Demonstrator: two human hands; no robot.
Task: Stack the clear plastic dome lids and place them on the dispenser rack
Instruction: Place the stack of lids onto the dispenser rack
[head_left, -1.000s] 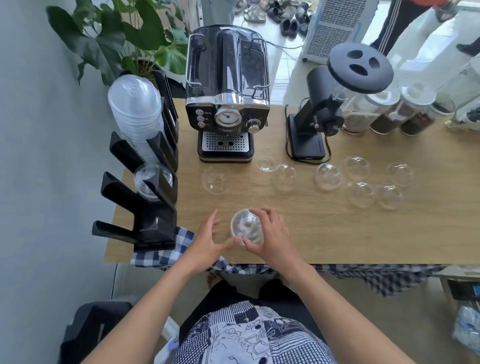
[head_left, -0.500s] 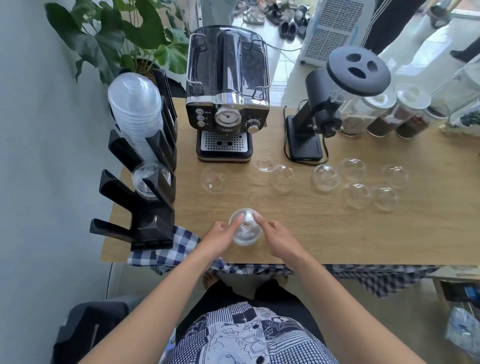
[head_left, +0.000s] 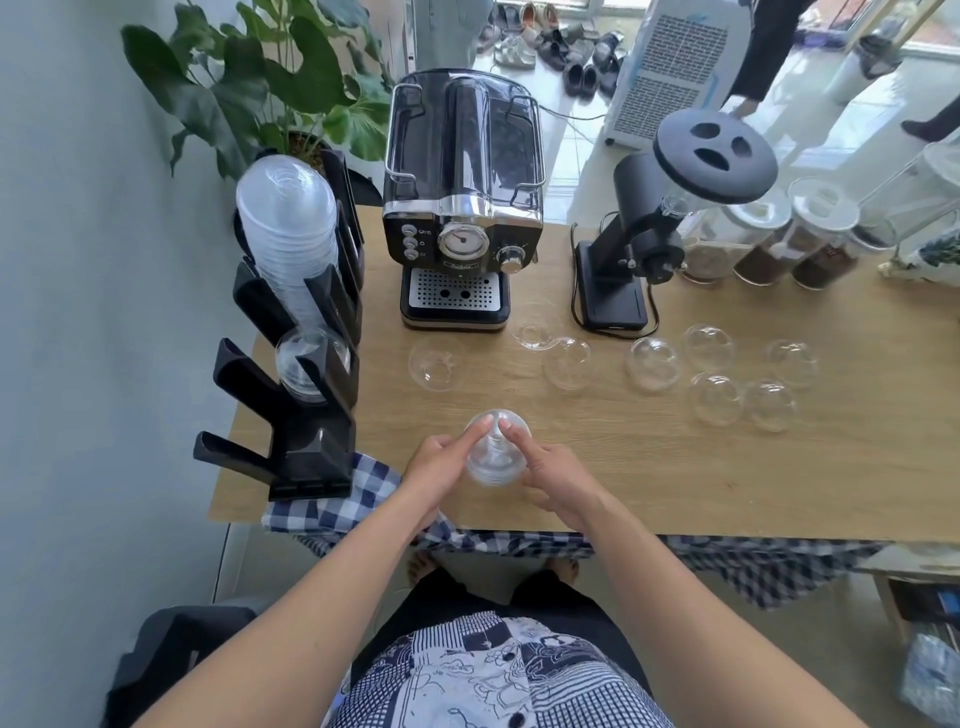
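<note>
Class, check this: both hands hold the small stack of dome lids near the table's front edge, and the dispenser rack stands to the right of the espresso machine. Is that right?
One error: the head view shows the dispenser rack left of the espresso machine, not right. Both hands, left hand and right hand, do hold the small stack of dome lids near the table's front edge.

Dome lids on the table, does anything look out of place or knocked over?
Mostly tidy. One lid in front of the espresso machine looks tipped and overlaps its neighbour, while the others sit apart. The checked cloth under the dispenser rack hangs bunched over the table edge. No spill or damage shows.
</note>
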